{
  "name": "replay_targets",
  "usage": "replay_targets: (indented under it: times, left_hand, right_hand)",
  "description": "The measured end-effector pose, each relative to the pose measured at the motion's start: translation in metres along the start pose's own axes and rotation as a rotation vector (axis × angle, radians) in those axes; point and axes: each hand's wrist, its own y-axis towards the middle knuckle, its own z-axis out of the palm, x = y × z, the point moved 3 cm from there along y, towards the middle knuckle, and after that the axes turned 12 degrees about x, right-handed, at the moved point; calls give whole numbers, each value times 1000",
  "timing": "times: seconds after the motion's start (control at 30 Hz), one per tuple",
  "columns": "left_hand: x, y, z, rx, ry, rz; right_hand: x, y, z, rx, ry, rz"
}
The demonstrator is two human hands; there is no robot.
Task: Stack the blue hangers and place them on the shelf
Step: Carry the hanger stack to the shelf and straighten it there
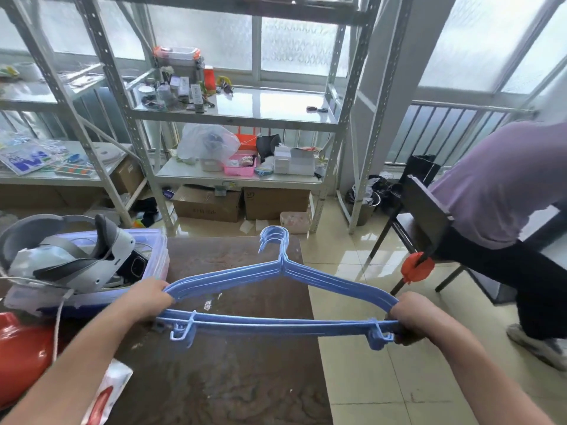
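A person holds a bunch of blue hangers (282, 271) level above a dark brown table (245, 378), one end in each fist — a two-ended grip that likely keeps the bunch squared, hooks nested and pointing away toward the metal shelf (233, 113) ahead. The left hand (150, 297) is clenched over the left shoulder tips, fingers curled round the plastic; the right hand (412, 315) is clenched the same way over the right tips, where shoulder and bottom bar meet. The bars run between the two fists, small clips hanging just inside each. The stacking looks done; the carry to the shelf remains. At left sits a clear bin (153, 262) holding a headset (61, 256); at right, another person in a purple shirt (503, 185) sits by a chair — well apart from the hangers.
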Motion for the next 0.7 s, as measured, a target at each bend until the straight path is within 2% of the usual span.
replay_targets:
  times: [0.17, 0.23, 0.33, 0.53, 0.6, 0.7]
  left_hand:
    - [-48, -24, -20, -46, -110, 27]
    - [-72, -35, -29, -55, -136, 33]
    - [-104, -45, -38, -89, -202, 38]
    - [-158, -54, -42, -131, -352, 53]
    - [-174, -56, -41, -160, -291, 40]
    - [-200, -62, -38, -215, -242, 14]
  right_hand:
    - [-31, -1, -41, 16, 97, 11]
    - [-44, 1, -65, -29, 144, -56]
    - [-73, 9, -100, -68, 271, -55]
    - [-133, 13, -168, -264, 450, -122]
    - [-145, 13, -183, -277, 518, -163]
    - [-160, 8, -201, -253, 480, -189]
